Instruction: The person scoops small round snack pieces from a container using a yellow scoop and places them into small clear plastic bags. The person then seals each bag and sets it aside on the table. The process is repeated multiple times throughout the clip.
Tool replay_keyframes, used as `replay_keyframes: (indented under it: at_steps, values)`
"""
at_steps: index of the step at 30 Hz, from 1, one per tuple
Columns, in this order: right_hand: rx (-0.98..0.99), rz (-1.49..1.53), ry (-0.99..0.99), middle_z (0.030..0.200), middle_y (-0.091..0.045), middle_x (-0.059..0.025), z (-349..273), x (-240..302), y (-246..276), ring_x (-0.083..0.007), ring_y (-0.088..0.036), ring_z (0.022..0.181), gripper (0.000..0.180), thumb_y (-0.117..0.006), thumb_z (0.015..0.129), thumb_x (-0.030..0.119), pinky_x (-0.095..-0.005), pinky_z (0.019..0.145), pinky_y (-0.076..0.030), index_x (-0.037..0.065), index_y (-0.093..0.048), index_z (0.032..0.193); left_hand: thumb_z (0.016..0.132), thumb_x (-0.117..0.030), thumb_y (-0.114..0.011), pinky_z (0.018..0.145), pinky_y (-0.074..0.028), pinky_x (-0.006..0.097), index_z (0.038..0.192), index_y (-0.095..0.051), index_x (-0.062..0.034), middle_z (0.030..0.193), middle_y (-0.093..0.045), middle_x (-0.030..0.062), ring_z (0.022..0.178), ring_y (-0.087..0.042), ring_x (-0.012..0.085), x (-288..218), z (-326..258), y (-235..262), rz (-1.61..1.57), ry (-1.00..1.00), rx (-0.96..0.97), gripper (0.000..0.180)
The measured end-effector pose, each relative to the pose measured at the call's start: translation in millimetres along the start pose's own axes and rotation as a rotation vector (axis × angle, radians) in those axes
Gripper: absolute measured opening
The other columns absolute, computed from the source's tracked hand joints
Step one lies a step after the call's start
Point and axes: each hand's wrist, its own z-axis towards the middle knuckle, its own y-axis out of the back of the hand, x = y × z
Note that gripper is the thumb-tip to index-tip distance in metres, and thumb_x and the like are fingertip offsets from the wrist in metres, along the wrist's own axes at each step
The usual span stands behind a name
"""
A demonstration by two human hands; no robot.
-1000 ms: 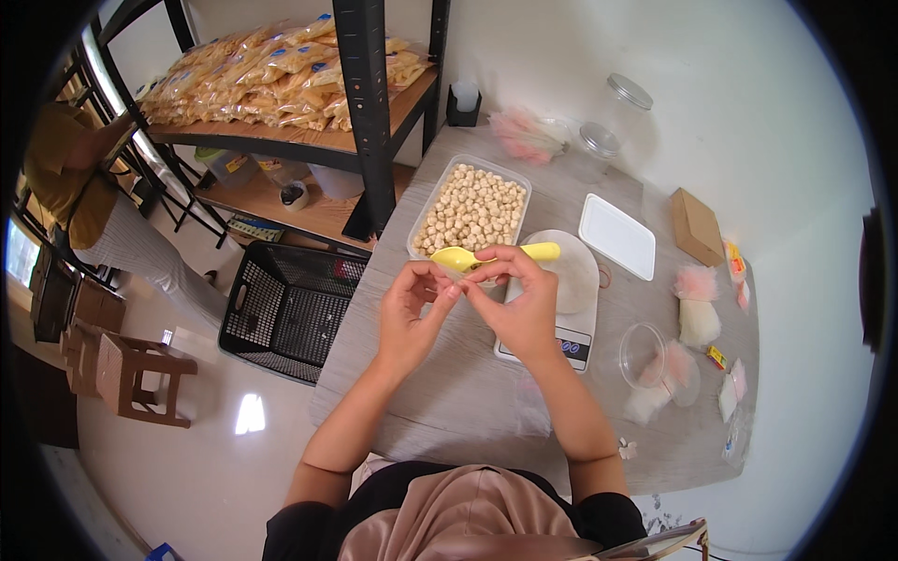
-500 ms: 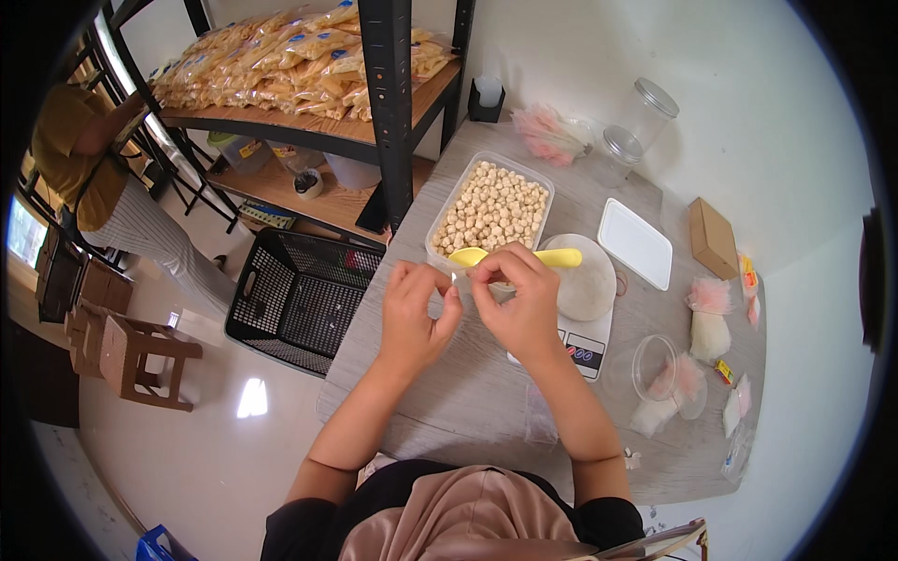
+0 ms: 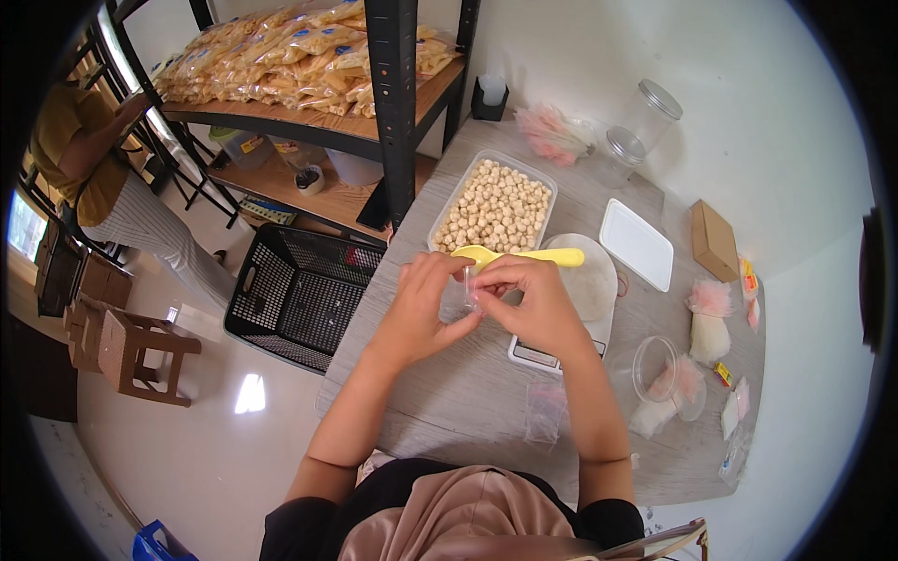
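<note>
Just in front of the tub, both hands are at a small clear plastic bag [image 3: 470,285] with a pinkish tint. My left hand [image 3: 412,309] has its index finger at the bag's upper edge and its thumb at the lower edge. The fingers of my right hand [image 3: 543,299] pinch the bag's right side. Behind them stands a clear plastic tub [image 3: 552,192] full of pale round nuts [image 3: 493,206]. A yellow spoon [image 3: 547,256] lies over the tub's near edge, its handle reaching above the white kitchen scale [image 3: 596,290]. My right hand partly hides the scale.
Another small bag [image 3: 544,411] lies on the grey table [image 3: 449,402]. To the right are a white lid [image 3: 636,243], a cardboard box [image 3: 713,240], a round clear container [image 3: 655,369] and bundled bags [image 3: 709,318]. Jars [image 3: 622,154] stand behind. Left are a black crate [image 3: 295,299], shelving and another person [image 3: 103,178].
My hands have turned and shifted slightly right, and more of the clear bag shows between them. The scale's front panel is now more covered by my right hand.
</note>
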Motion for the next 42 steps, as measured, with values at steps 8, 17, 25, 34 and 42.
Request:
replay_keyframes:
  at_steps: [8, 17, 25, 34, 42]
  values:
    - [0.018, -0.043, -0.187, 0.077, -0.068, -0.0123, -5, 5, 20, -0.0151, -0.063, 0.068, 0.019, -0.074, 0.074, 0.013, -0.0253, 0.065, -0.05, -0.002, -0.072, 0.085, 0.065, -0.014, -0.072, 0.076, -0.043, 0.039, 0.112, -0.054, -0.0049, 0.091, -0.059, 0.0103, 0.084, -0.058, 0.0284, -3, -1, 10, -0.038, 0.366, 0.311, 0.051]
    - [-0.079, -0.2, -0.097, 0.075, -0.066, -0.0128, -16, 4, 15, -0.0204, -0.063, 0.067, 0.022, -0.077, 0.072, 0.018, -0.0281, 0.063, -0.05, -0.001, -0.07, 0.08, 0.066, -0.019, -0.073, 0.094, -0.035, 0.042, 0.114, -0.052, -0.0058, 0.115, -0.052, 0.012, 0.111, -0.046, 0.0305, -16, 2, 20, 0.16, -0.012, 0.057, 0.054]
    - [-0.055, -0.306, -0.077, 0.075, -0.065, -0.011, -18, 6, 10, -0.024, -0.063, 0.068, 0.027, -0.078, 0.068, 0.027, -0.0325, 0.063, -0.048, 0.002, -0.071, 0.076, 0.073, -0.023, -0.072, 0.094, -0.036, 0.042, 0.118, -0.048, -0.002, 0.116, -0.05, 0.0175, 0.111, -0.046, 0.0353, -15, -2, -4, 0.036, -0.076, 0.183, 0.055]
    - [-0.141, -0.089, -0.006, 0.083, -0.065, -0.0082, -21, 0, 19, -0.0187, -0.06, 0.072, 0.022, -0.078, 0.07, 0.022, -0.0295, 0.064, -0.045, 0.004, -0.07, 0.08, 0.076, -0.027, -0.072, 0.077, -0.041, 0.037, 0.115, -0.05, -0.0025, 0.096, -0.054, 0.0122, 0.088, -0.052, 0.0293, -13, -2, 1, 0.004, -0.074, 0.197, 0.051]
    - [-0.685, -0.186, -0.278, 0.093, -0.061, -0.006, -11, -52, 41, -0.0144, -0.056, 0.075, 0.044, -0.073, 0.078, 0.015, -0.0267, 0.062, -0.044, 0.001, -0.054, 0.115, 0.075, -0.022, -0.073, 0.083, -0.043, 0.034, 0.112, -0.055, -0.0025, 0.103, -0.058, 0.0121, 0.094, -0.054, 0.0267, 2, -1, 6, -0.173, 0.138, -0.103, 0.045]
